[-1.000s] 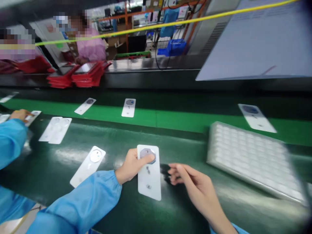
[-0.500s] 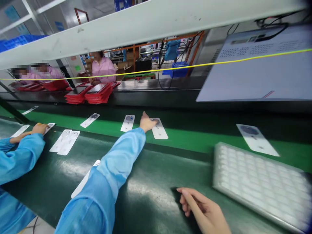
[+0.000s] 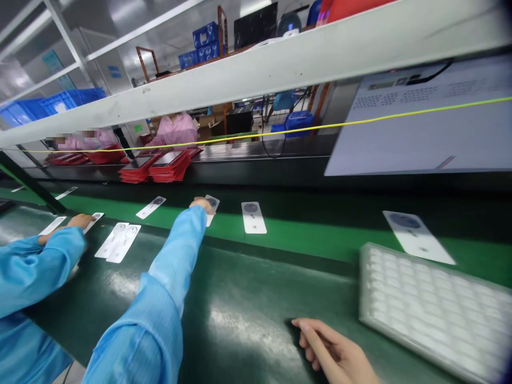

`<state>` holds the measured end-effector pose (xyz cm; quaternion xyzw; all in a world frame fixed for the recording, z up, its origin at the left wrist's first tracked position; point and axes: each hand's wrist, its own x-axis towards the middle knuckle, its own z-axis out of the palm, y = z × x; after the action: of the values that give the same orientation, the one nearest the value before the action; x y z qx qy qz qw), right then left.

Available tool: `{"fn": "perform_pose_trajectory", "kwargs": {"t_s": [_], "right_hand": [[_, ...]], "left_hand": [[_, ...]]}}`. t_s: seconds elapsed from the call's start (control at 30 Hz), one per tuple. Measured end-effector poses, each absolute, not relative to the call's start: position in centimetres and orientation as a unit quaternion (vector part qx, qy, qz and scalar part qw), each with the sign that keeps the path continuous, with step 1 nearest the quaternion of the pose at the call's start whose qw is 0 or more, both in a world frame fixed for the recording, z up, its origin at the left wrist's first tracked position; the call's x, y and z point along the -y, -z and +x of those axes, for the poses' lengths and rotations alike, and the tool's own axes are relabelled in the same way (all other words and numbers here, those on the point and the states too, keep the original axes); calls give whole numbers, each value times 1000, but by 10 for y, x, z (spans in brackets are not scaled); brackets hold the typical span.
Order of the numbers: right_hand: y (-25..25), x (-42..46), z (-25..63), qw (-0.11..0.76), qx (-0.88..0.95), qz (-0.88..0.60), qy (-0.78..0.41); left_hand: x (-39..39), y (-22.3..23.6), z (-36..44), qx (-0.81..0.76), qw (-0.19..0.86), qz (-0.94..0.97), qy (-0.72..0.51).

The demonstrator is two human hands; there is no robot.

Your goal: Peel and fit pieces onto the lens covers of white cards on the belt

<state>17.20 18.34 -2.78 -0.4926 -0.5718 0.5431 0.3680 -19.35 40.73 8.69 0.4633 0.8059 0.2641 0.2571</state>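
Head view: left hand (image 3: 202, 203) on white card (image 3: 208, 220), long axis pointing away.

Three hands (image 3: 202, 203) (image 3: 332, 351) (image 3: 80, 221), two stacks of red cases (image 3: 138, 175) (image 3: 170, 166), one white blister tray (image 3: 434, 312).

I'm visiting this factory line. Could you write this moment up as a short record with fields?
Left hand: stretched forward, touching a white card
Right hand: low on the dark green belt, nearest a white moulded tray, holding nothing visible
Co-worker: a hand on another card
Beyond: stacks of flat red items
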Motion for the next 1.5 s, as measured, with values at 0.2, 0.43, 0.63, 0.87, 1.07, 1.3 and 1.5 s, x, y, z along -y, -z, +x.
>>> {"fn": "perform_pose_trajectory", "kwargs": {"t_s": [0.2, 0.43, 0.63, 0.87, 1.07, 1.3, 1.5], "right_hand": [[32, -183, 171, 372, 583, -472, -546], [20, -173, 156, 506, 581, -454, -446], [16, -175, 156, 516, 655, -411, -367], [17, -172, 156, 527, 675, -418, -305], [20, -173, 157, 514, 711, -414, -243], [29, -172, 151, 436, 751, -449, -210], [7, -165, 167, 466, 718, -426, -293]], "left_hand": [[-353, -105, -177, -703, 394, 499, -319], [-207, -42, -76, -488, 605, 526, -346], [-151, 4, -36, -489, 602, 529, -345], [-152, 0, -39, -477, 612, 537, -330], [-150, 2, -40, -469, 615, 550, -316], [-150, 0, -37, -489, 604, 543, -318], [-154, 1, -38, -518, 617, 498, -322]]}}
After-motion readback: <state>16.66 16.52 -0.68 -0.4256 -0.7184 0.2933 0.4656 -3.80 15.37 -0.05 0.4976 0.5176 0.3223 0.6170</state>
